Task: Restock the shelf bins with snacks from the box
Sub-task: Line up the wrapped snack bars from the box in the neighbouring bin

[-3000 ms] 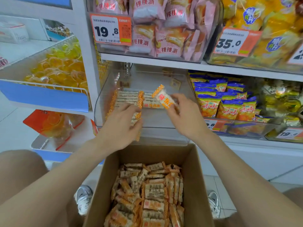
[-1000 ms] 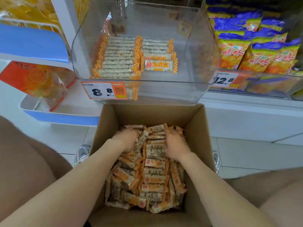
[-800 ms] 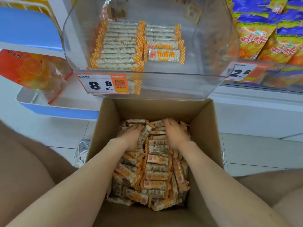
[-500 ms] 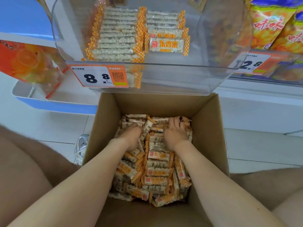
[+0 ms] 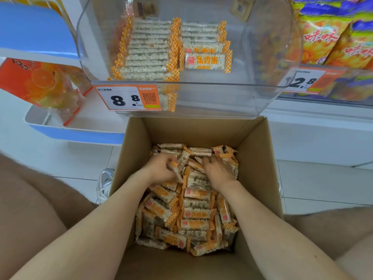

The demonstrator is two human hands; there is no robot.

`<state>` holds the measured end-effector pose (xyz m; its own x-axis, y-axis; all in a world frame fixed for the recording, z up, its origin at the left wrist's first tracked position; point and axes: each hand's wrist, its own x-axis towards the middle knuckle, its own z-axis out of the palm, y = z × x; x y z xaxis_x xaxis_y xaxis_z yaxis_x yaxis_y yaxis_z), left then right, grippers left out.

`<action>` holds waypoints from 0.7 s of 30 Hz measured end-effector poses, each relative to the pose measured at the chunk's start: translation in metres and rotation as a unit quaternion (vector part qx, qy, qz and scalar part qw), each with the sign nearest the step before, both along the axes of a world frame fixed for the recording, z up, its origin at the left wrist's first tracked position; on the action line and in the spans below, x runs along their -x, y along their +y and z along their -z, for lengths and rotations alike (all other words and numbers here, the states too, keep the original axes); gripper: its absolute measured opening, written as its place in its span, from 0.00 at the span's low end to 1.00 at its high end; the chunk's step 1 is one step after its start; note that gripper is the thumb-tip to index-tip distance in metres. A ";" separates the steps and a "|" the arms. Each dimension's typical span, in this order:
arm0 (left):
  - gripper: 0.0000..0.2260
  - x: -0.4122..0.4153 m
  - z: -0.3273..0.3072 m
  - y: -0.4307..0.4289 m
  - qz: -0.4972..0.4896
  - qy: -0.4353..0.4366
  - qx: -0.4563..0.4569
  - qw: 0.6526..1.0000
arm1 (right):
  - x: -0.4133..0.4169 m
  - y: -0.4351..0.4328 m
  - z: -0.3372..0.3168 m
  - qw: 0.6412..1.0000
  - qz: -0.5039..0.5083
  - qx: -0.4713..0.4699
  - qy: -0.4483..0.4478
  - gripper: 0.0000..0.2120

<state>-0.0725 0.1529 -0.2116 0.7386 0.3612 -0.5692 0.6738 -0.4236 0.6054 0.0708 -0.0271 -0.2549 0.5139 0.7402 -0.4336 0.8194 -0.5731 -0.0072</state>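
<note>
An open cardboard box [image 5: 254, 158] stands on the floor between my knees, filled with several orange-and-white wrapped rice bars [image 5: 193, 215]. Both my hands are down among the bars at the far end of the pile. My left hand [image 5: 161, 168] curls its fingers round one rice bar [image 5: 177, 170] that stands on edge. My right hand [image 5: 219, 170] lies palm down on the pile with fingers dug between bars; what they hold is hidden. Above the box, the clear shelf bin [image 5: 272, 47] holds neat rows of the same bars [image 5: 149, 51].
An orange price tag [image 5: 129, 98] reading 8.8 hangs on the bin's front. Blue-and-yellow snack bags [image 5: 335, 37] fill the bin to the right. A blue-edged shelf with an orange candy bag [image 5: 42, 83] is at the left. A white shoe [image 5: 105, 182] shows beside the box.
Both hands left the shelf bin and dropped into the box. Over the last second the left hand's fingers have closed round a bar and tipped it up; the right hand has dug deeper.
</note>
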 end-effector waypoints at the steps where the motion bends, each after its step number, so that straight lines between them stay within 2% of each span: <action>1: 0.10 0.001 -0.002 0.000 0.000 -0.006 0.000 1.000 | -0.002 -0.001 -0.001 0.999 0.023 -0.017 0.024 0.30; 4: 0.04 0.005 -0.006 -0.001 -0.025 -0.014 -0.008 1.000 | -0.006 -0.003 -0.010 0.982 0.117 -0.062 0.133 0.28; 5: 0.05 0.006 -0.009 -0.001 -0.028 -0.008 -0.009 1.000 | -0.006 -0.004 -0.015 0.976 0.133 -0.067 0.160 0.27; 9: 0.26 0.006 -0.024 -0.001 -0.016 0.001 0.013 1.000 | 0.005 -0.007 -0.034 0.958 0.164 -0.090 0.217 0.31; 13: 0.31 0.003 -0.048 -0.005 -0.072 -0.042 0.058 0.995 | 0.018 -0.006 -0.062 0.924 0.178 -0.230 0.247 0.25; 17: 0.30 0.003 -0.072 -0.005 -0.137 -0.072 0.151 0.976 | 0.025 -0.008 -0.097 0.879 0.185 -0.315 0.307 0.23; 21: 0.26 0.006 -0.090 -0.008 -0.156 -0.094 0.231 0.956 | 0.027 -0.021 -0.117 0.850 0.202 -0.330 0.357 0.27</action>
